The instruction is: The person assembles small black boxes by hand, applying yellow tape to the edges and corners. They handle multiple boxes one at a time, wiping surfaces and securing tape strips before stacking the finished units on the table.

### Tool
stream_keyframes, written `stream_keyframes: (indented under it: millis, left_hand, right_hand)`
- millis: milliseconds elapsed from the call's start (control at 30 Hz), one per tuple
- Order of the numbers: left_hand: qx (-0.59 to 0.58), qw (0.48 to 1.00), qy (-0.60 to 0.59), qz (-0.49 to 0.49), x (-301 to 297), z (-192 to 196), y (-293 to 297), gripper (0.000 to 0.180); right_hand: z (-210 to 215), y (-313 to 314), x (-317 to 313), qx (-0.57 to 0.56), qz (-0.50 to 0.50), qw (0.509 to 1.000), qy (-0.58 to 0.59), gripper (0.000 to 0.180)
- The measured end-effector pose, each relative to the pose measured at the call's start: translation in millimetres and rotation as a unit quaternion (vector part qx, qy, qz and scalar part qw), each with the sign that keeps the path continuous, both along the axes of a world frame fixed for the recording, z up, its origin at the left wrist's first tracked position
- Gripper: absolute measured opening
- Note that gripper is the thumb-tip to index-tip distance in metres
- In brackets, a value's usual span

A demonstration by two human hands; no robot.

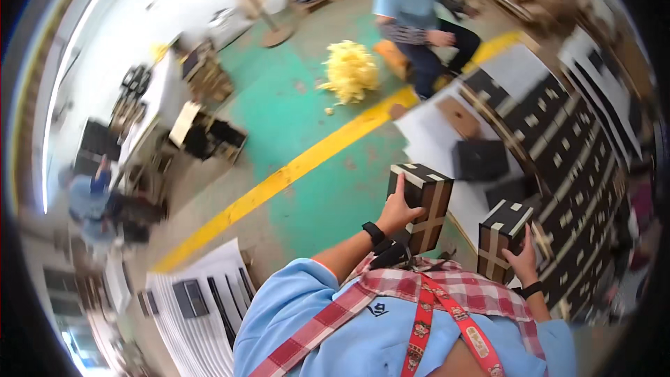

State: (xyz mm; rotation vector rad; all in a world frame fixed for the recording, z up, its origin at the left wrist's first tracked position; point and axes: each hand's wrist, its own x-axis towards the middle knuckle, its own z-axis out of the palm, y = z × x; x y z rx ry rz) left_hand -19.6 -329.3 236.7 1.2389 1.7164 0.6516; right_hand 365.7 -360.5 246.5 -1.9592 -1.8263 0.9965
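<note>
Hands each gripped black box with tan bands: our left hand clasped left box, our right hand clasped right box, above green floor

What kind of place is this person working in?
Most likely a small packaging or box-making workshop. The left hand and right hand each hold a black box with tan bands, beside long rows of similar dark boxes. The painted green floor with a yellow line suggests a factory.
</note>
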Motion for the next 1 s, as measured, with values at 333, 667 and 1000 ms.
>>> stream_keyframes:
  millis: [333,667,1000]
  left_hand:
    - [0.089,0.9,0.226,0.363,-244.2,-25.6,-131.9,0.106]
    - [-0.185,0.814,0.251,0.49,-304.3,6.2,-206.9,0.107]
    - [-0.059,0.975,0.185,0.11,-438.7,-73.9,-69.5,0.103]
  right_hand:
    - [3.4,169.4,-294.2,0.098,0.407,0.901,0.119,0.094]
    - [14.0,238.1,-510.7,0.069,0.627,0.767,0.113,0.085]
    - [-52.1,262.6,-497.9,0.054,0.505,0.859,0.064,0.089]
